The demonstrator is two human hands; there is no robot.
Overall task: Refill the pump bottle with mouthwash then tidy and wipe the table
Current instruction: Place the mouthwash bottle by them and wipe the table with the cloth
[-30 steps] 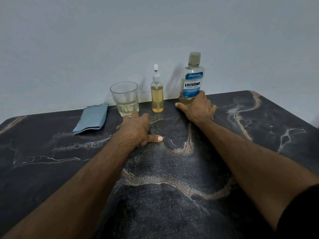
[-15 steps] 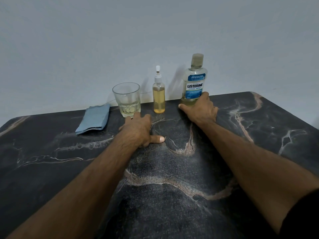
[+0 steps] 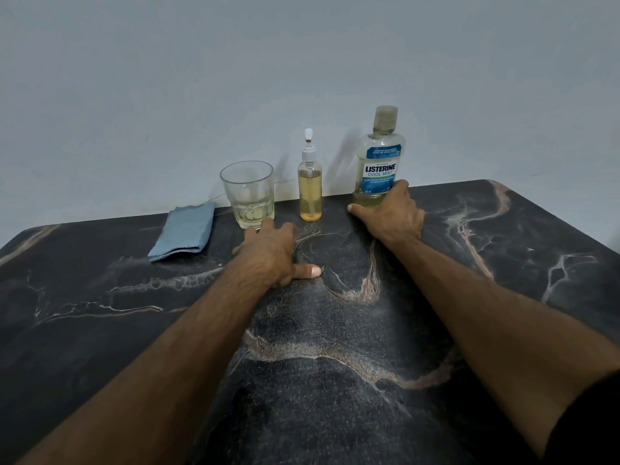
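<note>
Broadly, found the dark, veined counter point(image 3: 335, 380) carrying all the task items in a row along its far edge, against the wall.

Observed both forearms stretched across it. Recorded the left hand point(image 3: 268, 250) as flat and spread, palm down on the stone, thumb out to the side, holding nothing, fingertips just short of or touching the foot of the glass; could not settle which. Recorded the right hand point(image 3: 389, 216) as wrapped about the base of the mouthwash bottle point(image 3: 380, 156), thumb across the front, forefinger up the right side.

Noted that bottle upright at the right end of the row, capped, a low band of yellowish liquid at the bottom. Noted the folded blue cloth point(image 3: 184, 233) lying flat at the left end, apart from both hands. Logged the glass point(image 3: 248, 193) next to it, upright, a little pale liquid inside. Logged the pump bottle point(image 3: 310, 193) between the glass and the mouthwash bottle, upright, pump head fitted, amber liquid to roughly the shoulder.

Compared with the views from the preceding second: detected no shift in either hand or in any item, only a slight drift of the camera. Judged accordingly that refilling had not begun: both closures on, bottle on the counter, cloth untouched. Assessed lifting and uncapping the mouthwash bottle as the likely first step.
</note>
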